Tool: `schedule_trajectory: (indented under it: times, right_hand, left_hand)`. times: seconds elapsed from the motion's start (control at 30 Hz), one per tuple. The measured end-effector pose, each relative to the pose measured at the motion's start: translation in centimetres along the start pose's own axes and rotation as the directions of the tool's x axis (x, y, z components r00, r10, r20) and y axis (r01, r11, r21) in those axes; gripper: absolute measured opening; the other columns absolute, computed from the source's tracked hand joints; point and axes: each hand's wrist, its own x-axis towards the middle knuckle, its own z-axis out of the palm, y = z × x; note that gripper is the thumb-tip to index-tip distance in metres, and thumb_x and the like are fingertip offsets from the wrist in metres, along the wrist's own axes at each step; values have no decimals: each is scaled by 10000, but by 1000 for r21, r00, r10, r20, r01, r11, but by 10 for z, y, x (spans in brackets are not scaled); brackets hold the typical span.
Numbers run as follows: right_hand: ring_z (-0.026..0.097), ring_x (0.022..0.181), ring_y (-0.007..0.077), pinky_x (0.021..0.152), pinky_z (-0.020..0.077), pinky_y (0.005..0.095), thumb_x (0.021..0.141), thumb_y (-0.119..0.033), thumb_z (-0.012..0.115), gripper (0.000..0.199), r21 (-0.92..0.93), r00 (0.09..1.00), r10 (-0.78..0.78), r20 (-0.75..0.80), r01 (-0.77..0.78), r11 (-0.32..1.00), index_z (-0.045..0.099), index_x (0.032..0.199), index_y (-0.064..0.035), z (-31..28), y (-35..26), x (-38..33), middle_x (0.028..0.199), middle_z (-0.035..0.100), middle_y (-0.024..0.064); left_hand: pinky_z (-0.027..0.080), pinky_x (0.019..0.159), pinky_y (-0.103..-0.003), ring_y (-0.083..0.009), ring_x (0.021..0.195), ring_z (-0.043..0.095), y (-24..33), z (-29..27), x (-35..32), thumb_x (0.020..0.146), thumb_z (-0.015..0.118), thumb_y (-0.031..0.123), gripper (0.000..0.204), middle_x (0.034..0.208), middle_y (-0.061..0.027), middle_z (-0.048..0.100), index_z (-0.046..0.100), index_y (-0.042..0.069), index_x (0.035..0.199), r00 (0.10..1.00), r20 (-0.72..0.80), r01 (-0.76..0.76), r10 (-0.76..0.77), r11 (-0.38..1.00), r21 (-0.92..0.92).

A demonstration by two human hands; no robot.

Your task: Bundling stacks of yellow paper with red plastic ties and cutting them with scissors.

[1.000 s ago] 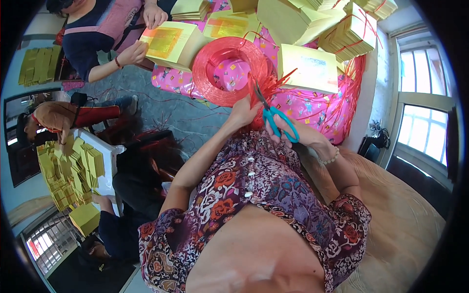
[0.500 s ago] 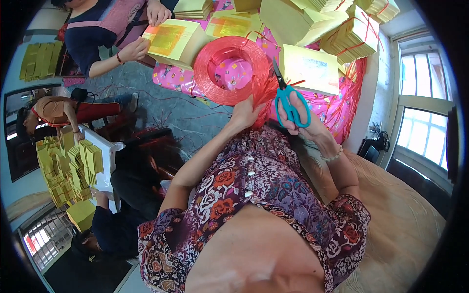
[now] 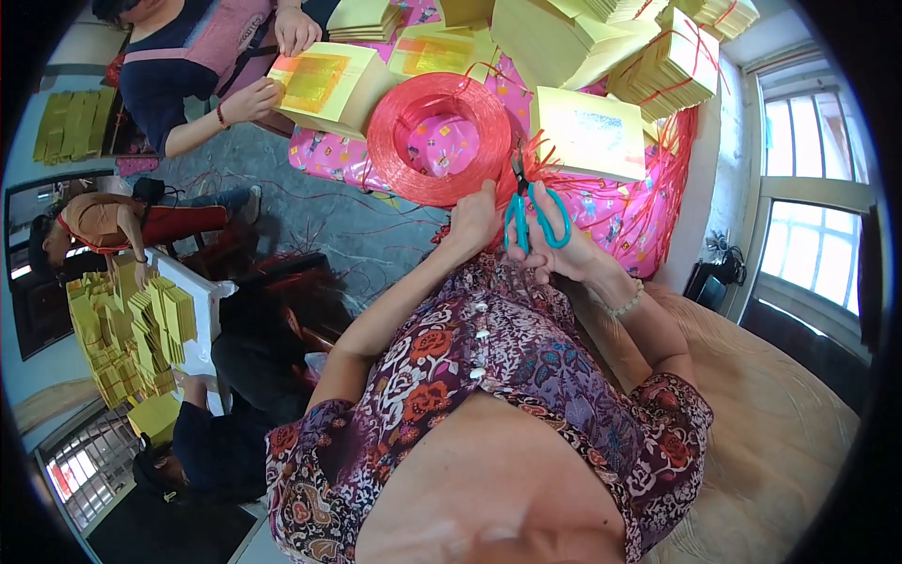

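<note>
In my right hand (image 3: pixel 568 258) is a pair of scissors (image 3: pixel 517 218) with teal handles, its handle loops spread and its dark blades pointing up among red strands. My left hand (image 3: pixel 473 224) is closed round a bunch of red plastic twine (image 3: pixel 537 162), whose loose ends fan out beside the blades. Just beyond my left hand a large ring-shaped roll of red twine (image 3: pixel 387 150) lies on the pink patterned table cover (image 3: pixel 625 221). To the right of the roll sits a yellow paper stack (image 3: pixel 587 132) with a silvery patch on top.
Tied yellow paper bundles (image 3: pixel 662 70) stand at the far right. Across the table, another person's hands (image 3: pixel 252 99) touch a yellow stack (image 3: pixel 324 85) with an orange patch. Two people work at a white table (image 3: pixel 193 329) on the left. Red strands litter the floor.
My right hand has moved left, bringing the scissors to the twine beside my left hand, and the handles have spread apart. The twine bunch looks lower and more covered by my hands.
</note>
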Motion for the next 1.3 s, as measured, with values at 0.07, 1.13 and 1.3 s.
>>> schedule_trajectory:
  times: [0.07, 1.13, 1.3]
  right_hand:
    - [376, 429, 58, 322, 411, 206, 711, -820, 260, 769, 76, 1000, -2, 26, 0, 997, 484, 859, -100, -8, 0, 4, 666, 474, 40]
    - [574, 575, 234, 523, 470, 338, 807, -649, 427, 646, -780, 572, -576, -584, -197, 594, 596, 795, -26, -113, -57, -9, 639, 576, 114]
    - [625, 809, 371, 733, 480, 453, 786, -650, 437, 686, -669, 392, -693, -606, -722, 177, 619, 923, -3, -184, -42, 4, 814, 634, 221]
  left_hand:
    - [461, 628, -516, -438, 738, 594, -1, 2, -1, 794, 544, 207, 290, 746, -259, 600, 446, -23, 941, 1000, -11, -20, 20, 1000, 5]
    - [405, 508, -277, -112, 573, 495, -48, 5, 15, 846, 567, 391, 335, 653, 0, 532, 552, 57, 861, 983, 177, 94, 50, 694, -714]
    - [230, 379, -181, -19, 483, 384, -44, -40, 16, 820, 601, 438, 321, 648, 60, 483, 553, 122, 853, 885, 465, 360, -21, 664, -656]
